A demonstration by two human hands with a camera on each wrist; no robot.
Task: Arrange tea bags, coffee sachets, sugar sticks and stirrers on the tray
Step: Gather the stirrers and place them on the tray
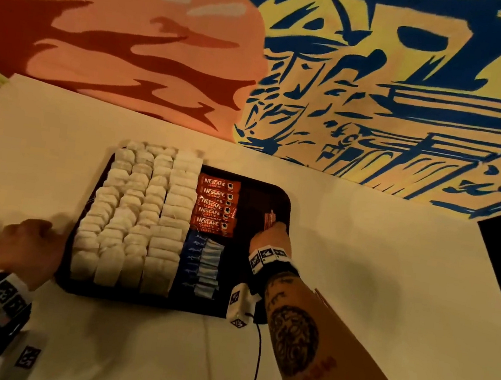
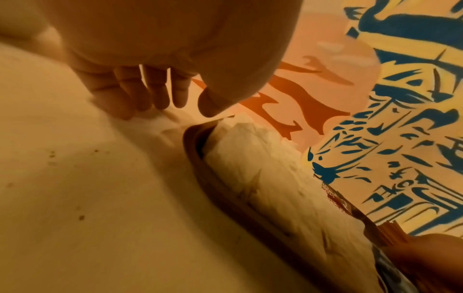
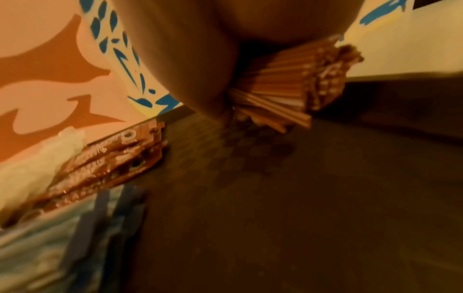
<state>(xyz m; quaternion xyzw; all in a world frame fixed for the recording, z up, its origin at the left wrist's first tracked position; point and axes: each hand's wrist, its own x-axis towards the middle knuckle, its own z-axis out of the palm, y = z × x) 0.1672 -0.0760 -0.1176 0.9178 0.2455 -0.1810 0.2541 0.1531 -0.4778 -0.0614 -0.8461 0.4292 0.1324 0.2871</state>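
Currently, the dark tray (image 1: 283, 200) lies on the white surface (image 1: 391, 272) in front of a painted wall (image 1: 384, 80). Tea bags (image 1: 137, 213) fill the tray's left part in four overlapping columns. Immediately to their right, red coffee sachets (image 1: 215, 206) are stacked toward the far edge, and blue sugar sticks (image 1: 201, 263) lie in a column toward the near edge. The tray's right part is mostly bare.

The right hand (image 1: 272, 235) is over that bare area, fingers closed round a bundle of thin brown stirrers (image 3: 288, 85). In the right wrist view the bundle fans out below the grip, its lower ends at or just above the tray floor; blur prevents confirming contact.

The left hand (image 1: 30, 245) is on the surface just beside the tray's left rim. In the left wrist view its fingers (image 2: 130, 93) point down, loosely extended, tips touching the surface, and it holds nothing.
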